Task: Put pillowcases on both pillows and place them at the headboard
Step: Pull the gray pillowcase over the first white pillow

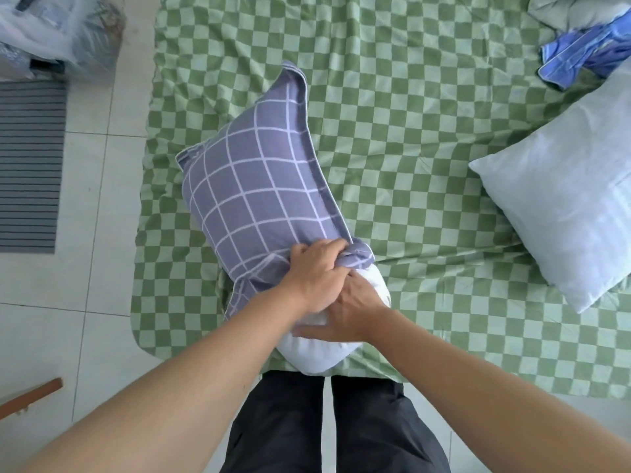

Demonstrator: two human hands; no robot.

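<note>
left hand [316, 271] grips pillowcase [252, 186] | right hand [351, 308] flat on pillow [317, 349]

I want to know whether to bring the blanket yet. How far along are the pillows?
About halfway through the first. The purple pillowcase covers most of one pillow, whose white end still sticks out. The left hand grips the bunched case edge; the right hand presses on the bare end. Left: the second pillow lies uncased on the bed, and neither pillow is placed yet.

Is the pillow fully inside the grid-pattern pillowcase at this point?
No, partly in. The pillow's white end sticks out of the pillowcase, whose bunched opening the left hand grips.
</note>
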